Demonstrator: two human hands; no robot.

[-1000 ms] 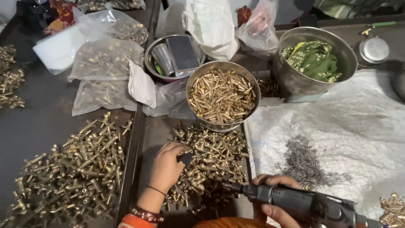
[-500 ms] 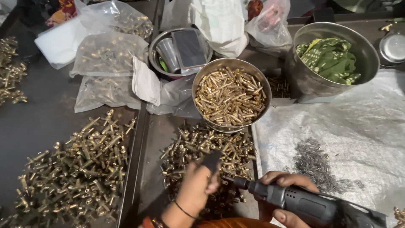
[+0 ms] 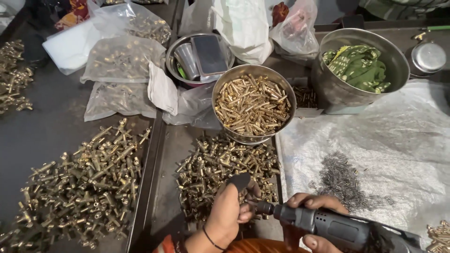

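Left hand (image 3: 229, 211) is curling shut around a small brass fitting, thumb up and capped with a dark guard; the fitting itself is mostly hidden by the fingers, so its shape can't be told. It's sitting near-centre, right at the near edge of the brass fittings pile (image 3: 225, 164).

Right hand (image 3: 311, 220) is gripping the grey rotary tool (image 3: 328, 227) fully closed, fingers wrapping over the body. The tool is lying roughly level, nose pointing left, tip meeting the piece in the left hand.

Around it:
- Steel bowl of brass pins (image 3: 253, 105) is standing just far of the pile, touching its far edge.
- Larger pile of T-shaped brass fittings (image 3: 84, 178) is lying to the left, across the tray divider.
- Heap of small grey screws (image 3: 342, 180) is sitting on the white plastic sheet (image 3: 398, 140) to the right, just far of the right hand.
- Big steel pot (image 3: 328, 89) holding green cloth (image 3: 358, 65) is standing far right.
- Small bowl (image 3: 180, 77) with a steel cup and a flat dark slab is sitting far centre, behind the pin bowl.
- Clear bags of brass parts (image 3: 117, 61) are lying far left.
- More brass pieces are showing at the near-right corner (image 3: 438, 234).
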